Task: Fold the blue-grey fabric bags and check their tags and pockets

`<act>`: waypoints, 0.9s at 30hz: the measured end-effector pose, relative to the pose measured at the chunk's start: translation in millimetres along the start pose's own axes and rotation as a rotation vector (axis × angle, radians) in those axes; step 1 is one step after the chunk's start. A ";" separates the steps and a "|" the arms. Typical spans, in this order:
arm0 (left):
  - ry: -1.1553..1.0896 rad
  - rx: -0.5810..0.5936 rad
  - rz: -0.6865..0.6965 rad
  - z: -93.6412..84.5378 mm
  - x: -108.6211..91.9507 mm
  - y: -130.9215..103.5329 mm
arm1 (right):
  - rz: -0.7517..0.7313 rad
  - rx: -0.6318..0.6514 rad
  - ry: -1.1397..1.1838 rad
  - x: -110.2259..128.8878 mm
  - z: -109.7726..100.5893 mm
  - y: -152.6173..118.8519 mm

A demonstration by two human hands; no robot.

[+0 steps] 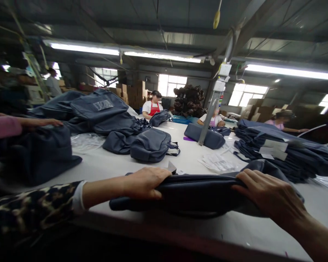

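Note:
A dark navy bag (196, 193) lies on its side near the front edge of the white table, its long seam facing up. My left hand (144, 182) grips the seam at the bag's left part, thumb in front and fingers behind. Around the right part of the same edge, my right hand (265, 189) is closed, with loose dark fabric beneath and behind it. Just beyond stands a finished-looking navy backpack (150, 145) with a looped handle.
A metal post (210, 116) rises from the white table (186, 160) beside a navy pouch (192, 131). Navy bags (98, 109) are heaped at left, flat pieces (284, 145) stacked at right. A co-worker's pink sleeve (5, 126) reaches in from the left; other people sit across.

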State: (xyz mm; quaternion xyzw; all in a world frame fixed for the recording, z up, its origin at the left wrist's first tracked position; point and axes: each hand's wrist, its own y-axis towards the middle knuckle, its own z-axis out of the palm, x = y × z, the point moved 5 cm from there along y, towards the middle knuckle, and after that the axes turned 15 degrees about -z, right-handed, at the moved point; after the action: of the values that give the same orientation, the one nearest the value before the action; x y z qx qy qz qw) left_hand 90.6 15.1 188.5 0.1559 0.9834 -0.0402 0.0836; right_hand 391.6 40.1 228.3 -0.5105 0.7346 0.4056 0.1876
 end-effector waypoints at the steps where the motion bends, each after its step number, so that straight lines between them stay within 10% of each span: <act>1: 0.001 -0.019 -0.018 4.6 7.9 -1.8 | -0.013 -0.010 0.006 2.9 0.9 -0.3; 6: -0.026 -0.203 -0.029 8.6 25.5 32.4 | -0.063 -0.013 0.058 2.5 18.2 -4.9; 15: 0.276 -0.653 0.055 -56.6 -3.6 96.6 | 0.045 0.102 -0.154 -71.4 21.5 5.5; 18: 0.374 -0.662 0.150 -2.4 -7.3 81.1 | 0.077 0.114 -0.056 -20.3 43.7 -25.2; 23: 0.390 -0.293 0.252 156.7 1.3 54.1 | 0.147 0.100 0.200 124.9 117.1 -90.6; 27: 0.351 -0.114 0.253 194.2 2.1 42.7 | 0.222 0.111 0.274 171.3 144.5 -115.8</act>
State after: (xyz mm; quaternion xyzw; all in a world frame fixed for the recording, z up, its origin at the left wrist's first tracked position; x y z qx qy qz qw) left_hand 131.5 35.8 -5.0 0.2778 0.9561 0.0539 -0.0759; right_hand 406.1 34.1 -23.5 -0.4658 0.8262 0.3095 0.0679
